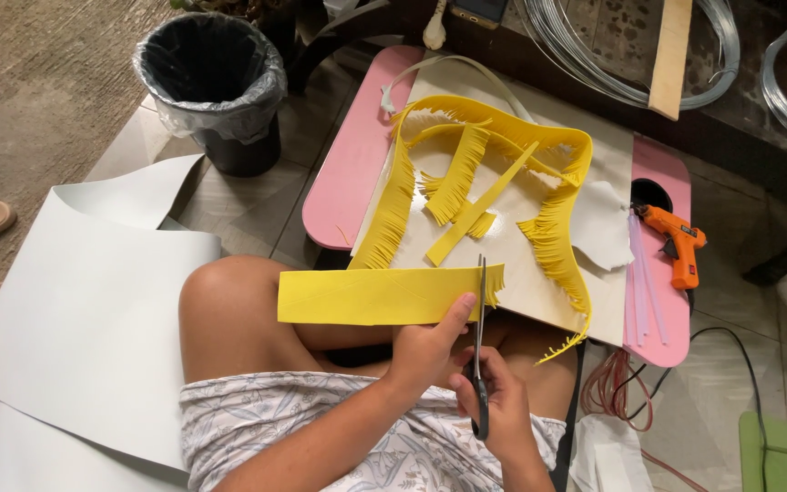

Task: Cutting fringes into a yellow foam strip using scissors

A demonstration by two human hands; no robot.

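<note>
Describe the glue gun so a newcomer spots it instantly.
Start at the pink low table. On its right edge, beside clear glue sticks and a white foam scrap, lies the orange plastic glue gun. It is the only orange thing among yellow fringed foam strips.

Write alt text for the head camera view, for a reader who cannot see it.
Seen from above, a seated person's left hand holds a flat yellow foam strip while the right hand snips fringe into its end with black-handled scissors. Beyond lie fringed yellow foam strips on a pink table, an orange glue gun, and a black lined bin.
</note>
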